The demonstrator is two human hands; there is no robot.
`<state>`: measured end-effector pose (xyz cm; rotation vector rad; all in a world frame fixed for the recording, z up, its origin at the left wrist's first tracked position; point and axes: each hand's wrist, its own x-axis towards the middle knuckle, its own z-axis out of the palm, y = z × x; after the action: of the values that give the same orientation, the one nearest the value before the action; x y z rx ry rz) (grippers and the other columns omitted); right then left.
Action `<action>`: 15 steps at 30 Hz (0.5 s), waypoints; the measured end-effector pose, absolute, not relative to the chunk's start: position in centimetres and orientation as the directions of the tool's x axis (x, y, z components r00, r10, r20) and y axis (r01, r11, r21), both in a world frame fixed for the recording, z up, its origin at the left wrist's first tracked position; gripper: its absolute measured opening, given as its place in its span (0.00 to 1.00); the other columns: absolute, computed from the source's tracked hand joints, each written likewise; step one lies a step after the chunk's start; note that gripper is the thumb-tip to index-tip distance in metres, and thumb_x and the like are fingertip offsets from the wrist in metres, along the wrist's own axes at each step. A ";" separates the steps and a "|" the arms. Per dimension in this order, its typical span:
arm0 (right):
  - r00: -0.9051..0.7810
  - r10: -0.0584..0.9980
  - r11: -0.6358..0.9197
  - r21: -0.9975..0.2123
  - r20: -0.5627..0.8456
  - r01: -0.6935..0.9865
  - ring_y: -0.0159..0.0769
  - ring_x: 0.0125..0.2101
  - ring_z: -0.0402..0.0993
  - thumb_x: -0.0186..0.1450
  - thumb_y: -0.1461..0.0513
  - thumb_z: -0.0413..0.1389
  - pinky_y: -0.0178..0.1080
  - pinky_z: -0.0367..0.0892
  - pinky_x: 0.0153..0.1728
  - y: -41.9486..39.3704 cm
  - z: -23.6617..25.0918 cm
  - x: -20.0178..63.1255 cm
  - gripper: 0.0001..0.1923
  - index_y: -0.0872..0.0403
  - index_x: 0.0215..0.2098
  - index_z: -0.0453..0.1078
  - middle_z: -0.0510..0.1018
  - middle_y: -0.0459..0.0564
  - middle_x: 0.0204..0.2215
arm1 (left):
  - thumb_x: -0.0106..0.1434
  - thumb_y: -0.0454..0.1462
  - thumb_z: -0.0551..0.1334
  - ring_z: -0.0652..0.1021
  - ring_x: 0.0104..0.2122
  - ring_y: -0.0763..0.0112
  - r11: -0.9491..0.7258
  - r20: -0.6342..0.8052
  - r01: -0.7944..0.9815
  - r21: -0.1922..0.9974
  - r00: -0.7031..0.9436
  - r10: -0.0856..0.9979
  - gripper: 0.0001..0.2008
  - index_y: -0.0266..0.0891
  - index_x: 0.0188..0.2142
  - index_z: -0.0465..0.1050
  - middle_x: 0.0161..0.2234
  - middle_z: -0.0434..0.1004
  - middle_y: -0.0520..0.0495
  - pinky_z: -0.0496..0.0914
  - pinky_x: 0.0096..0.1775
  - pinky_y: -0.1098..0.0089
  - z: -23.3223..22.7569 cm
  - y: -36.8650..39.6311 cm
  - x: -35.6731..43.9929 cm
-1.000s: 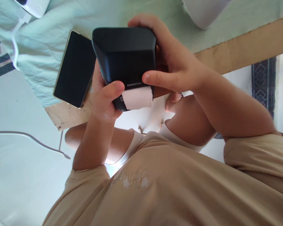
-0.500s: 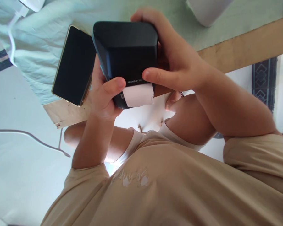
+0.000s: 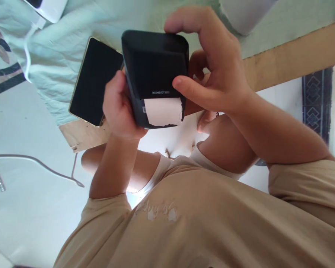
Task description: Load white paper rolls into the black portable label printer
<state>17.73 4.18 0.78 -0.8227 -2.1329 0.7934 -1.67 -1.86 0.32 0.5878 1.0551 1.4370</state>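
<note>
A black label printer [image 3: 158, 67] marked NIIMBOT is tilted in front of me, with a torn-edged strip of white paper [image 3: 163, 111] out of its lower end. My left hand [image 3: 121, 108] is closed on its left side and lower corner; some of its fingers are hidden behind it. At the right side, my right hand [image 3: 217, 63] has thumb and index finger spread, the index tip by the top edge and the thumb tip over the front. Whether these tips press on it I cannot tell. A dark-screened phone [image 3: 96, 82] lies just left of the printer.
Pale green cloth [image 3: 53, 67] covers the surface, bordered by a wooden edge [image 3: 290, 56]. A white device [image 3: 51, 9] with a white cable [image 3: 28, 56] is at the upper left. A pale object [image 3: 244, 15] stands at the top right. A grey cable [image 3: 39, 163] hangs at the left.
My right hand's fingers have loosened and spread from the printer's right side. My left thumb has come off its front to the left side. The printer has shifted slightly right in view.
</note>
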 end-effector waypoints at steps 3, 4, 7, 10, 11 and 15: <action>-0.578 0.687 0.674 -0.684 0.441 0.280 0.37 0.62 0.79 0.78 0.42 0.52 0.32 0.78 0.40 3.6 1.6 18.0 0.30 0.53 0.66 0.70 0.78 0.50 0.64 | 0.84 0.41 0.42 0.72 0.77 0.59 0.119 -0.244 -0.470 0.875 -0.213 0.946 0.26 0.34 0.47 0.78 0.45 0.80 0.48 0.74 0.73 0.48 0.0 -1.8 -1.8; -0.586 0.672 0.688 -0.674 0.452 0.269 0.39 0.64 0.78 0.78 0.41 0.52 0.35 0.81 0.45 3.7 1.5 18.0 0.32 0.54 0.67 0.69 0.78 0.52 0.64 | 0.84 0.41 0.47 0.72 0.76 0.59 0.101 -0.230 -0.462 0.881 -0.232 0.945 0.22 0.34 0.48 0.78 0.46 0.80 0.48 0.75 0.73 0.50 -0.2 -1.8 -1.9; -0.608 0.641 0.722 -0.637 0.469 0.270 0.43 0.70 0.73 0.76 0.35 0.50 0.50 0.79 0.67 4.0 0.7 18.1 0.37 0.50 0.69 0.67 0.75 0.52 0.66 | 0.81 0.38 0.54 0.77 0.72 0.57 0.088 -0.228 -0.448 0.890 -0.268 0.936 0.12 0.36 0.43 0.74 0.43 0.77 0.49 0.79 0.68 0.50 -0.7 -1.7 -2.2; -0.620 0.620 0.738 -0.626 0.481 0.252 0.46 0.73 0.70 0.75 0.33 0.51 0.57 0.69 0.77 4.1 0.4 18.1 0.38 0.47 0.70 0.65 0.74 0.52 0.67 | 0.78 0.39 0.59 0.83 0.62 0.52 0.174 -0.307 -0.453 0.874 -0.237 0.922 0.12 0.38 0.36 0.67 0.35 0.68 0.51 0.83 0.60 0.45 -1.1 -1.3 -2.3; -0.617 0.624 0.731 -0.636 0.479 0.246 0.46 0.73 0.70 0.75 0.34 0.52 0.57 0.68 0.78 4.1 0.4 18.0 0.38 0.47 0.70 0.65 0.74 0.53 0.67 | 0.77 0.41 0.61 0.83 0.59 0.51 0.189 -0.321 -0.456 0.869 -0.231 0.919 0.14 0.39 0.34 0.66 0.34 0.66 0.51 0.84 0.59 0.46 -1.1 -1.2 -2.4; -0.607 0.646 0.695 -0.685 0.462 0.218 0.45 0.70 0.72 0.75 0.34 0.52 0.51 0.78 0.70 4.0 0.8 17.7 0.37 0.50 0.68 0.68 0.75 0.54 0.66 | 0.68 0.55 0.71 0.79 0.64 0.48 0.169 -0.279 -0.446 0.879 -0.194 0.940 0.20 0.43 0.35 0.72 0.37 0.74 0.45 0.85 0.58 0.54 -1.3 -1.2 -2.5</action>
<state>17.75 4.02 0.83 -0.6574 -2.1789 0.7612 -2.53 -1.20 -1.28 0.5837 1.1530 1.3867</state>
